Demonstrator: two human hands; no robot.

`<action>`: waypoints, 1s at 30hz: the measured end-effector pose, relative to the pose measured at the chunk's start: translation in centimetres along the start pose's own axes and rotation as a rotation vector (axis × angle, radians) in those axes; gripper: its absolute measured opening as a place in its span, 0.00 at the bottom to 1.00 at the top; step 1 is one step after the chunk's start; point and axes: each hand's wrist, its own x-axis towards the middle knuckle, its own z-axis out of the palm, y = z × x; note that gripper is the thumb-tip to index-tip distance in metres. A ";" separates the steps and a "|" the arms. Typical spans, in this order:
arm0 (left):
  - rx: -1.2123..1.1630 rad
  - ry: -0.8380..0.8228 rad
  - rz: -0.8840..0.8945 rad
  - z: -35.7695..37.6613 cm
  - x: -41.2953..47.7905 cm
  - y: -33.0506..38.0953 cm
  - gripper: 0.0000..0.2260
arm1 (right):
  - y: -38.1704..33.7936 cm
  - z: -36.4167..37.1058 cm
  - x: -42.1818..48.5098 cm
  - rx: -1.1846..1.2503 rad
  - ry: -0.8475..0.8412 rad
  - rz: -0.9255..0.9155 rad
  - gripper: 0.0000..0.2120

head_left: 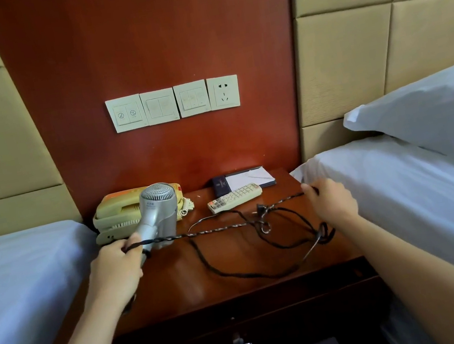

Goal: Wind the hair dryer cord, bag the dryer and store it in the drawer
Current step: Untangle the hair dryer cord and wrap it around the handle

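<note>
Here, left hand (115, 267) grips silver hair dryer (157, 211) handle plus twisted black cord (214, 230); right hand (330, 199) pinches cord taut; dark wooden drawer (243, 338) closed.

A red-brown wood panel (143, 50) rises beyond the counter (179, 286), carrying switch plates (159, 106) and a socket (223, 92). Padded beige wall panels (346, 29) flank it. A white-sheeted bed (12, 285) lies outside the left hand (115, 270). A second bed (421, 198) with a pillow (437, 116) lies outside the right hand (332, 201).

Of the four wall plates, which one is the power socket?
The rightmost plate: it has plug holes, while the three switch plates to its left carry only buttons.
</note>
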 end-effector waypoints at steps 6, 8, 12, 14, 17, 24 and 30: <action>-0.086 -0.030 0.008 2.1 -0.5 1.7 0.17 | -1.2 2.0 -1.6 -0.170 -0.048 -0.223 0.09; -0.113 -0.035 -0.016 3.1 -0.7 2.6 0.18 | -2.2 2.6 -1.8 -0.236 -0.064 -0.326 0.10; -0.162 -0.014 -0.034 5.2 -1.1 4.8 0.17 | -4.1 3.4 -2.2 -0.421 -0.122 -0.584 0.13; -0.184 -0.010 -0.025 5.9 -1.2 5.7 0.17 | -5.2 3.7 -3.5 -0.323 -0.136 -0.695 0.14; -0.203 -0.002 0.006 6.9 -1.1 6.6 0.18 | -7.5 3.8 -6.6 0.217 -0.263 -0.729 0.13; -0.216 0.039 0.025 7.5 -1.2 7.4 0.18 | -9.3 1.7 -9.1 0.793 -1.002 -0.191 0.25; -0.221 0.027 -0.021 6.1 -0.8 6.4 0.16 | -7.0 1.6 -7.7 0.658 -1.269 -0.301 0.24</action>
